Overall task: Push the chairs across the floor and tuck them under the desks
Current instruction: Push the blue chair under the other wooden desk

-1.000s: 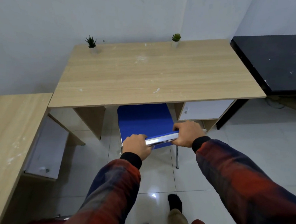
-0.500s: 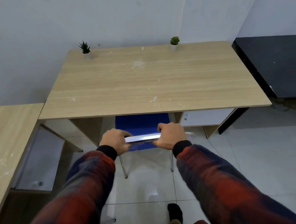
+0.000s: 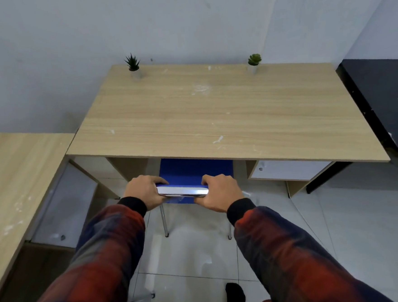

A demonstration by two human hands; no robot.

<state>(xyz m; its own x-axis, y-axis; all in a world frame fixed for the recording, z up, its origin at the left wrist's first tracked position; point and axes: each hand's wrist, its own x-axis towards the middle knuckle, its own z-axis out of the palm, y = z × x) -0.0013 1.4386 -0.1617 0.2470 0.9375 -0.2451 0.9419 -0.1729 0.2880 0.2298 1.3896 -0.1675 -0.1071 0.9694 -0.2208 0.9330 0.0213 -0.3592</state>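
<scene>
A blue chair (image 3: 195, 168) with thin metal legs stands in the knee gap of the light wooden desk (image 3: 214, 116). Most of its seat is hidden under the desktop. Only the top of the backrest and two rear legs show in front of the desk edge. My left hand (image 3: 144, 191) grips the left end of the backrest top. My right hand (image 3: 219, 191) grips its right end, fingers curled over the edge.
Two small potted plants (image 3: 133, 67) (image 3: 254, 63) stand at the desk's back edge. A second wooden desk (image 3: 14, 182) with a white drawer unit lies to the left, a black table (image 3: 387, 100) to the right. A metal chair leg (image 3: 142, 297) pokes in near my feet on the tiled floor.
The chair has slid further in under the desk, so less blue seat shows. Both hands kept their grip on the backrest and moved forward with it.
</scene>
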